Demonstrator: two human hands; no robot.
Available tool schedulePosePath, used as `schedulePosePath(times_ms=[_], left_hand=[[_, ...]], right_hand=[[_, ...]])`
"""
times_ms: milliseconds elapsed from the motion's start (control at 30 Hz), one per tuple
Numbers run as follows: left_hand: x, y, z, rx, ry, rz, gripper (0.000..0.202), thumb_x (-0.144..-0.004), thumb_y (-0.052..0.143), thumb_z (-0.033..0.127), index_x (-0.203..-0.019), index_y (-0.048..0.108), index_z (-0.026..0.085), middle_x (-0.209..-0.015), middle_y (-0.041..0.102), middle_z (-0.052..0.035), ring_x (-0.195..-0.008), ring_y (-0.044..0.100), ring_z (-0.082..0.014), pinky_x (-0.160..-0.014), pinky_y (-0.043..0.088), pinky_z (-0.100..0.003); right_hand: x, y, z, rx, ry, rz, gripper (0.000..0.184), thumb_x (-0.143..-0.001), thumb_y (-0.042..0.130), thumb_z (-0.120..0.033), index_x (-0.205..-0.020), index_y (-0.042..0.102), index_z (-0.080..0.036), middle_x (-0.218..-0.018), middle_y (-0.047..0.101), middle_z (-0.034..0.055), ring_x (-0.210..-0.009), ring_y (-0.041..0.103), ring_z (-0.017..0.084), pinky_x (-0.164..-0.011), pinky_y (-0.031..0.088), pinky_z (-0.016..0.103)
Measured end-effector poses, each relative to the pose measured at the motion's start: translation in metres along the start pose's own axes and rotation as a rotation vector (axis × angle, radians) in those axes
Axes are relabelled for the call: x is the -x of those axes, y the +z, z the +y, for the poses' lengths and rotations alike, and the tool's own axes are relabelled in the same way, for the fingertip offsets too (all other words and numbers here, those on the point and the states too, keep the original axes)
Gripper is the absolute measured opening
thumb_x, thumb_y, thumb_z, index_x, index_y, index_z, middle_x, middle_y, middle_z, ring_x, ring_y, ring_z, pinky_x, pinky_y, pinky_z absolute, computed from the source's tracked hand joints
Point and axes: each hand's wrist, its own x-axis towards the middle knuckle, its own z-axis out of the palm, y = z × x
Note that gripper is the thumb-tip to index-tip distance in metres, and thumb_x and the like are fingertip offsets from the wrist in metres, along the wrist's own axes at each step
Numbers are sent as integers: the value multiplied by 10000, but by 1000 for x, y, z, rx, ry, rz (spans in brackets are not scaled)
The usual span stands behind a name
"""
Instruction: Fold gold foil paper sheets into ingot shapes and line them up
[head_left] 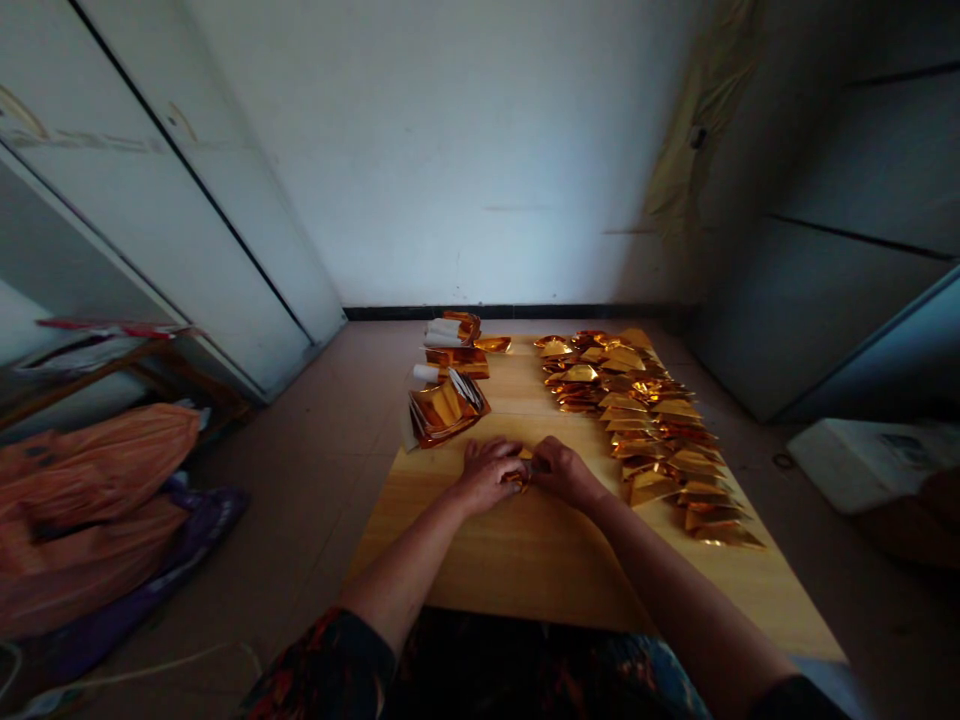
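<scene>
My left hand point(491, 474) and my right hand point(559, 470) meet over the middle of a wooden table. Between them is a small piece of gold foil paper point(517, 482), mostly covered by my fingers. Both hands are closed on it, the left from its side and the right pinching its other edge. Just beyond my left hand lies a stack of gold foil sheets point(444, 412) with pale undersides, curled up at the edges. Rows of folded gold foil pieces point(664, 430) spread along the right side of the table.
More foil sheets point(457, 360) lie at the table's far left. The wooden table point(480, 560) ends close to my body. Orange cloth or bags point(97, 500) lie on the left, by a cabinet point(150, 180). A white box point(870, 465) stands on the right.
</scene>
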Motion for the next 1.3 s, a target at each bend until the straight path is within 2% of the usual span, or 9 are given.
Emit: schedulePosePath(times_ms=[133, 300, 467, 633, 767, 833, 1033, 1200, 1300], left_hand=[[0, 0, -1, -2, 1, -4, 163, -791, 624, 311, -945, 674, 332, -1389, 469, 13, -1327, 305, -279, -1070, 130, -577], [0, 0, -1, 5, 7, 11, 150, -790, 622, 315, -927, 682, 330, -1372, 486, 18, -1317, 320, -275, -1072, 151, -548], [-2, 8, 4, -1, -51, 106, 205, -765, 646, 287, -963, 669, 334, -1317, 530, 12, -1250, 400, -249, -1045, 208, -528], [-7, 24, 16, -11, -202, 234, 205, -773, 632, 304, -975, 659, 324, -1303, 534, -11, -1221, 417, -269, -1025, 220, -560], [-9, 33, 23, -11, -245, 287, 188, -791, 608, 292, -973, 653, 310, -1300, 533, -22, -1208, 423, -277, -1027, 214, -572], [-8, 34, 25, -17, -246, 298, 226, -794, 600, 277, -1014, 624, 322, -1302, 534, -18, -1208, 422, -274, -1020, 213, -580], [-1, 19, 13, -25, -209, 251, 364, -781, 580, 254, -1136, 528, 314, -1226, 594, -24, -1178, 454, -253, -1014, 228, -559], [3, 1, 3, -106, -41, 130, 393, -783, 568, 213, -1141, 558, 375, -1297, 564, 26, -1208, 425, -246, -1016, 201, -548], [3, -5, 4, -159, 35, 118, 420, -786, 581, 221, -1176, 551, 374, -1230, 613, 5, -1158, 455, -240, -1017, 189, -528]], right_hand=[[0, -1, 4, -24, 43, 38, 156, -650, 537, -19, -675, 570, -169, -738, 534, -2, -680, 499, 111, -630, 406, 200], [0, 4, 7, -46, 56, 146, 167, -656, 509, -13, -671, 557, -172, -720, 539, 0, -685, 521, 117, -632, 420, 207], [7, -3, -14, -40, -41, 232, 100, -746, 527, -97, -720, 562, -186, -785, 572, 31, -719, 545, 134, -632, 430, 220], [19, -3, -32, 94, 69, 135, 152, -819, 491, -130, -809, 619, -210, -753, 651, 17, -677, 587, 141, -626, 403, 224], [29, 9, -31, 239, 62, 103, 235, -841, 470, -111, -994, 614, -215, -868, 677, 37, -802, 599, 167, -716, 396, 250], [33, 12, -31, 290, 42, 111, 219, -859, 463, -114, -995, 606, -209, -882, 672, 45, -837, 589, 173, -744, 384, 263], [39, 5, -33, 456, -83, 62, 146, -899, 472, -177, -846, 603, -212, -805, 663, 42, -796, 562, 182, -753, 331, 311], [39, -9, -28, 528, -105, 35, 126, -868, 506, -172, -847, 619, -225, -818, 676, 48, -813, 551, 186, -813, 298, 349], [36, -14, -25, 533, -79, 32, 105, -856, 523, -189, -851, 623, -220, -796, 679, 49, -809, 552, 187, -807, 289, 348]])
